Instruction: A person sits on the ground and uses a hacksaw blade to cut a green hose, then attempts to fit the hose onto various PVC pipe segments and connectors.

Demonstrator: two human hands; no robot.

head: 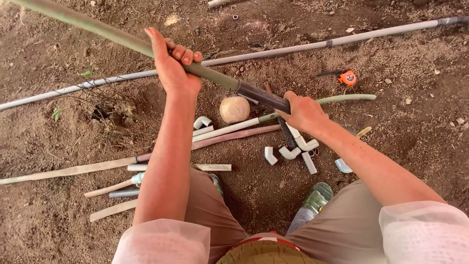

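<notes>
The person crouched over bare soil and held a long greenish pipe (112, 35) in both hands. The left hand (173, 66) was wrapped around the pipe's middle, fingers curled over the top and thumb pointing up along it. The right hand (303, 113) was closed around the near end, just past a dark sleeve (261, 95) fitted over the pipe — what lay under that palm could not be made out. The pipe ran up and away to the upper left, clear of the ground, its far end out of view.

Below the hands lay white elbow fittings (293, 149), short white pipe offcuts (224, 131), a round pale stone (234, 109) and, further right, an orange tape measure (347, 77). A long white pipe (312, 46) crossed the ground behind.

Judging by the grip, the work at the sleeve would go best with the left hand steadying the length and keeping it in line, so that the right could push or twist squarely — a long pipe sags and levers the joint askew. Feet and loose fittings sat close beneath, so keeping the near end low and controlled seemed wise.
</notes>
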